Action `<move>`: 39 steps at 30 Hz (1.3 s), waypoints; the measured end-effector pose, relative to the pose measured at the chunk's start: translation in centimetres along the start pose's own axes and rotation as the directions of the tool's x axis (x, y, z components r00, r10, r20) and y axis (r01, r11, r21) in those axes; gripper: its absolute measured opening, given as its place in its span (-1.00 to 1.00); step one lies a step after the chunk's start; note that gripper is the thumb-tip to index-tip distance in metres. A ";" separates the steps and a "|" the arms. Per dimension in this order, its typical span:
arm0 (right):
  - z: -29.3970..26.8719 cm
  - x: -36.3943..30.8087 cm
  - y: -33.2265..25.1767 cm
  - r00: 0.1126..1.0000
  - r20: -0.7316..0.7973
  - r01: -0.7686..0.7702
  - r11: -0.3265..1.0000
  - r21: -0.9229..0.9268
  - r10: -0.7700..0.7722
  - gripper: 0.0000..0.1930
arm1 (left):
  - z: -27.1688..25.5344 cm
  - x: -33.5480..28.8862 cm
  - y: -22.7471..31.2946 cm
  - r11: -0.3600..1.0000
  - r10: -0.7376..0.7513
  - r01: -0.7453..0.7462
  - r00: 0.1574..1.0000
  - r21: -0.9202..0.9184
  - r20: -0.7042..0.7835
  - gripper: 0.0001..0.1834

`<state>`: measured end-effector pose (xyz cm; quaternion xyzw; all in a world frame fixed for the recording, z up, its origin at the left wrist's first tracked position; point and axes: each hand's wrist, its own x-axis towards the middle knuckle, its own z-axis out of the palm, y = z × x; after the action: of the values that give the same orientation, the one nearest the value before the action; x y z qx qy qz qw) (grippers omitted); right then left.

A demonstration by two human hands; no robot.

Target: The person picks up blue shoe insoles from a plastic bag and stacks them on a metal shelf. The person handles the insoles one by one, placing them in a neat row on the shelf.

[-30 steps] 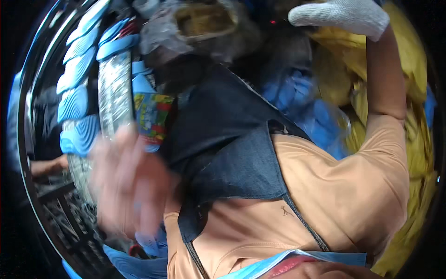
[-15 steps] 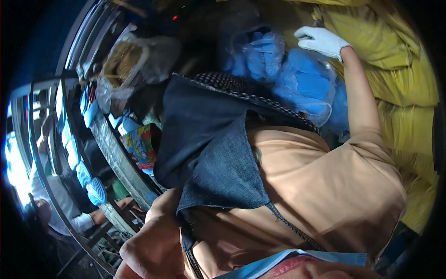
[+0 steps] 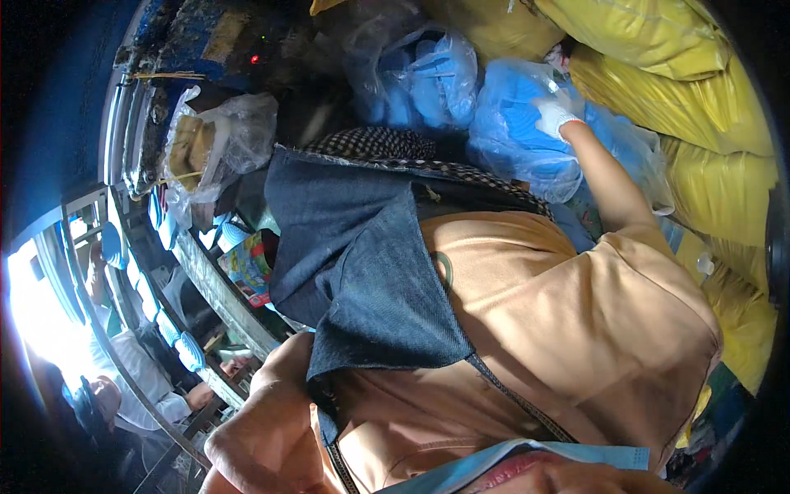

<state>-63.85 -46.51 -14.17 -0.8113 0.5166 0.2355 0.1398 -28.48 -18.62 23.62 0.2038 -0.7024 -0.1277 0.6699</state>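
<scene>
One gloved right hand [image 3: 556, 115] on blue-filled clear bag [image 3: 518, 144] (left hand unseen).

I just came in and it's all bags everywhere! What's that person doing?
The person reaches up with a gloved right hand and presses it onto a clear plastic bag of blue things. More such bags and big yellow sacks are piled around it. The left hand isn't clearly visible; only a bare arm shows at the bottom.
</scene>
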 end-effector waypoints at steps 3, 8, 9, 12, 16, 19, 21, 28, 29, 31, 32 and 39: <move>-0.4 0.0 1.4 0.982 -0.094 -0.165 0.986 0.005 0.165 -0.48 | 0.4 0.5 -0.1 1.000 -0.008 0.008 1.000 0.015 0.016 -0.64; -1.2 2.0 3.8 0.951 -0.174 -0.194 0.930 0.312 0.257 -0.46 | 1.0 0.4 0.6 0.997 -0.025 0.025 1.000 0.069 0.006 -0.65; -1.6 2.4 3.8 0.940 -0.276 -0.144 0.966 0.217 0.202 -0.42 | 1.0 0.5 0.5 0.997 -0.025 0.024 1.000 0.072 0.007 -0.65; -2.8 2.7 4.7 0.976 -0.094 -0.163 0.944 0.287 0.198 -0.27 | 1.1 0.8 0.2 0.997 -0.035 0.034 0.999 0.070 0.017 -0.66; -2.7 4.7 4.3 0.985 -0.094 -0.120 0.961 0.248 0.147 -0.25 | 1.7 0.6 0.9 0.993 -0.042 0.041 0.999 0.114 0.005 -0.67; -2.0 5.8 3.7 0.986 -0.105 -0.101 0.971 0.217 0.126 -0.24 | 1.7 0.6 1.2 0.990 -0.049 0.048 0.999 0.134 -0.002 -0.67; -1.8 6.2 3.8 0.986 -0.111 -0.097 0.972 0.214 0.122 -0.24 | 1.6 0.7 1.1 0.989 -0.050 0.049 0.999 0.139 0.002 -0.67; -1.3 7.4 3.2 0.989 -0.118 -0.062 0.981 0.186 0.085 -0.21 | 1.4 0.8 1.0 0.985 -0.070 0.070 0.998 0.160 -0.008 -0.69; -1.4 7.6 3.1 0.989 -0.119 -0.059 0.982 0.182 0.082 -0.21 | 1.4 0.8 1.0 0.984 -0.073 0.074 0.997 0.161 -0.012 -0.69; -1.4 7.6 3.0 0.990 -0.124 -0.050 0.983 0.175 0.072 -0.20 | 1.2 0.8 0.9 0.984 -0.077 0.079 0.997 0.160 -0.016 -0.69; -1.4 7.7 2.8 0.990 -0.124 -0.044 0.984 0.170 0.065 -0.20 | 1.1 0.8 0.8 0.984 -0.079 0.081 0.997 0.162 -0.017 -0.69; -1.8 8.3 2.5 0.989 -0.150 0.023 0.989 0.147 0.000 -0.17 | 1.0 0.5 0.8 0.981 -0.086 0.090 0.996 0.170 -0.028 -0.70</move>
<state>-62.76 -54.84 -16.92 -0.8169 0.5370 0.1342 0.1622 -29.57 -18.25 24.34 0.2928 -0.6941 -0.0943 0.6509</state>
